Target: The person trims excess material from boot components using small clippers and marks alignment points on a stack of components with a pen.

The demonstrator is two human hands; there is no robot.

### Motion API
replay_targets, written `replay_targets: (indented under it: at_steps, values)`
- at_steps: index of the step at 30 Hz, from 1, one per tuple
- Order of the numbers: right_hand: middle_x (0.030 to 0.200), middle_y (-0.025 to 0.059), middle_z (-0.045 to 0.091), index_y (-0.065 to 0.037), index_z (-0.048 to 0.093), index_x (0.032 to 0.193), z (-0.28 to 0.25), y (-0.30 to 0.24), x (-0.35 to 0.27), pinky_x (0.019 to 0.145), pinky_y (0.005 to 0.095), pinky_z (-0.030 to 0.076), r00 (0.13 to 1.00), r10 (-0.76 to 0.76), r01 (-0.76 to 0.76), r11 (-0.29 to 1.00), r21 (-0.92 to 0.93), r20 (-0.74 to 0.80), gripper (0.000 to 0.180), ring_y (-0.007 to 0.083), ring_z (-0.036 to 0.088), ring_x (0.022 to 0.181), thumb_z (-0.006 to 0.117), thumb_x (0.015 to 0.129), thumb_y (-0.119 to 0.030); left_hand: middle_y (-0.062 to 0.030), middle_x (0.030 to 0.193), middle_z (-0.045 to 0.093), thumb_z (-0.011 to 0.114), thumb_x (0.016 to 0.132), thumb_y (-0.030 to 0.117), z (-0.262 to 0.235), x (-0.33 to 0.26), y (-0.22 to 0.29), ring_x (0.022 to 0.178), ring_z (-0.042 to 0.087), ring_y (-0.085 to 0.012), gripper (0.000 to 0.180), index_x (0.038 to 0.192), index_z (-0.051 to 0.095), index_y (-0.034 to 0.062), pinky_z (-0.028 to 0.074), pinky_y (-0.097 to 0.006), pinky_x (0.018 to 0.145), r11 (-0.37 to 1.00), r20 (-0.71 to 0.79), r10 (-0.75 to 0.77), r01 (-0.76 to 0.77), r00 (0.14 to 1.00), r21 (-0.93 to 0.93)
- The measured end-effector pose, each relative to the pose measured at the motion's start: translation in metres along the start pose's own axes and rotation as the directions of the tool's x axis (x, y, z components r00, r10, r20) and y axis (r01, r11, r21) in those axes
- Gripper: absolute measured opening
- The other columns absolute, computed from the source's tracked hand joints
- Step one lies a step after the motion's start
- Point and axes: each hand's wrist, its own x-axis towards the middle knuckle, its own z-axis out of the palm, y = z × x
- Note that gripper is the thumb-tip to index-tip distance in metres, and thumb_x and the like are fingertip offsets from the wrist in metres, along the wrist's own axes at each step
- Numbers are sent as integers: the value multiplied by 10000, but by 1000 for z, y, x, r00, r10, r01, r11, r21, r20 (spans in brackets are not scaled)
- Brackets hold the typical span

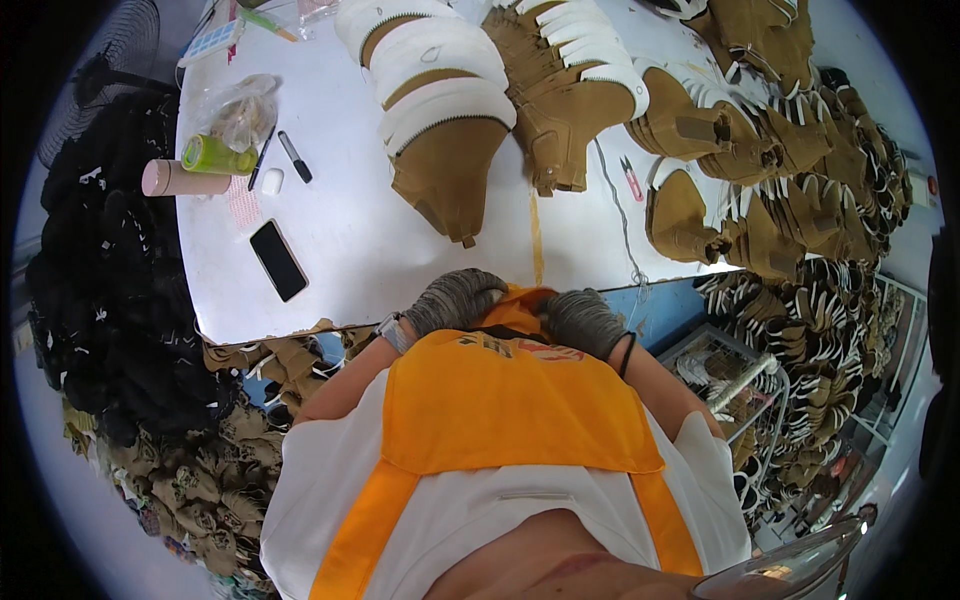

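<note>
Both my hands wear grey knitted gloves and are at my waist, by the table's near edge. My left hand [458,300], with a watch at the wrist, has its fingers curled in on the bunched cloth of the orange apron [520,405] I wear. On the other side of that fold my right hand [585,322] closes on the same cloth, its fingertips largely hidden. Ahead on the white table [350,245] lies an overlapping row of brown shoe uppers [450,170] with white linings. A second row of brown uppers [570,120] fans out to its right.
Red thread snips [631,178] lie right of the rows, beside a grey cord [622,215]. More stacked uppers [680,215] fill the right side. At left are a phone [279,260], a marker [295,157], a pink bottle [172,178] and a green cup [218,156]. Black piles [110,270] stand beyond.
</note>
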Motion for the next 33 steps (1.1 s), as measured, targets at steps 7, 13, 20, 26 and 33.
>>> replay_targets:
  at_steps: [7,13,20,26,33]
  values:
    - [876,46,702,-178,729,917,54,-19,38,796,419,399,992,111,-119,976,-182,-55,197,231,664,835,558,870,-264,-136,1062,630,550,938,233,7,1,-16,1009,590,-281,240,1070,657,63,457,-367,926,996,12,62,-61,998,-59]
    - [995,121,686,-124,720,991,20,11,24,847,410,473,939,-95,242,866,438,-331,242,313,633,954,617,867,-304,-168,1157,556,678,847,165,2,9,-34,1057,540,-293,405,1220,551,70,424,-358,953,991,-599,-23,-59,800,-117]
    - [1354,192,414,-3,269,1407,-13,74,91,918,418,494,585,556,63,695,716,-591,846,342,516,1149,759,790,-310,-238,1482,117,794,664,432,-52,50,-41,1355,122,-457,882,1403,397,159,227,-563,1039,917,-828,272,128,490,377]
    - [1409,183,286,-94,169,1415,-80,59,150,901,521,502,696,617,641,-304,704,-367,990,355,408,1229,843,698,-197,-266,1516,-28,702,695,585,-77,115,-6,1379,14,-486,964,1487,207,346,59,-608,1073,763,-729,-102,523,677,379]
    - [1327,172,466,-45,250,1416,-139,135,204,970,359,454,490,532,468,507,724,-690,1062,246,516,1138,905,595,-201,-254,1533,47,548,885,497,-167,181,-11,1406,121,-410,673,1478,262,360,145,-492,1111,782,-757,-31,488,652,388]
